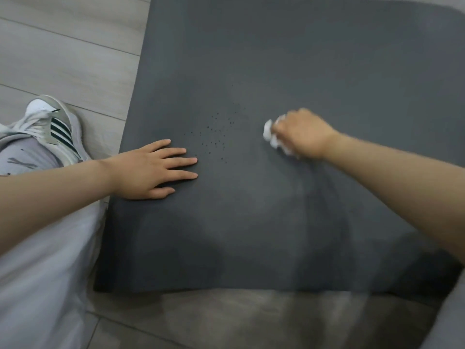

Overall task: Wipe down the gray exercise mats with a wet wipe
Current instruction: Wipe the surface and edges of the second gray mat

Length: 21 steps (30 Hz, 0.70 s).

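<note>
A dark gray exercise mat lies on the floor and fills most of the view. My right hand grips a crumpled white wet wipe and holds it against the mat near its middle; the hand is motion-blurred. My left hand rests flat on the mat near its left edge, fingers straight and spread. Small dark specks dot the mat between the two hands. Darker damp streaks run across the mat below my right hand.
Light wood-look floor lies to the left of the mat. My own foot in a white striped sneaker and gray trouser leg stand on it by the mat's left edge. Gray floor shows beyond the mat's near edge.
</note>
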{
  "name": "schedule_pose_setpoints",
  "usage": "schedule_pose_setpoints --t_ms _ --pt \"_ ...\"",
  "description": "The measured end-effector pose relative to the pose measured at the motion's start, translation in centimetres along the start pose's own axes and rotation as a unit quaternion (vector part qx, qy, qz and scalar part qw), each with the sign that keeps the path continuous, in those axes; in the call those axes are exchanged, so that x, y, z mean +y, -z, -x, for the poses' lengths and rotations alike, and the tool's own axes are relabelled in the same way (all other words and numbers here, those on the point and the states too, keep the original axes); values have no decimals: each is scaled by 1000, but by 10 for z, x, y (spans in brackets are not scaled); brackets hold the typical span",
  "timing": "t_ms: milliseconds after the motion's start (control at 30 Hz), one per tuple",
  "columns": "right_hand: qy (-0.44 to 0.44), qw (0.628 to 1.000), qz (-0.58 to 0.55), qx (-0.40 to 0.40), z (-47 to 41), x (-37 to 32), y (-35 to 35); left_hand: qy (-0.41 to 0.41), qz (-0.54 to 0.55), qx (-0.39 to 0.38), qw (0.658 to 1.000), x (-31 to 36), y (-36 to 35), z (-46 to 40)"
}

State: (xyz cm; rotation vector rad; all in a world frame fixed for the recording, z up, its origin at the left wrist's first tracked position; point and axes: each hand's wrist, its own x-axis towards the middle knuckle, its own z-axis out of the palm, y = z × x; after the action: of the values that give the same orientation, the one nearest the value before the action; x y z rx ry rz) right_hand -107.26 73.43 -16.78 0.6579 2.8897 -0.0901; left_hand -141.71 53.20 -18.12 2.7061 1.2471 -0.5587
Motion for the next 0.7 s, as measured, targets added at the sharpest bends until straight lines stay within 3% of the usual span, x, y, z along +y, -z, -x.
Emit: schedule_pose_setpoints --t_ms 100,167,333,500,600,700 --pt "-292 955 51 -20 -35 60 -5 -3 2 -3 1000 -3 -2 -1" --pt "-386 922 -1 -11 -36 59 -14 -4 5 0 1000 -4 -4 0" --pt "-274 942 -137 137 38 -33 -35 -5 5 -5 1000 -3 -1 0" --pt "-237 947 -169 136 134 -130 -48 71 -14 -69 995 22 19 1" --pt "-205 956 -173 118 161 -163 -51 110 -22 -146 983 41 43 -4" --pt "-201 956 -184 107 178 -182 -54 136 5 -174 975 52 60 -8"
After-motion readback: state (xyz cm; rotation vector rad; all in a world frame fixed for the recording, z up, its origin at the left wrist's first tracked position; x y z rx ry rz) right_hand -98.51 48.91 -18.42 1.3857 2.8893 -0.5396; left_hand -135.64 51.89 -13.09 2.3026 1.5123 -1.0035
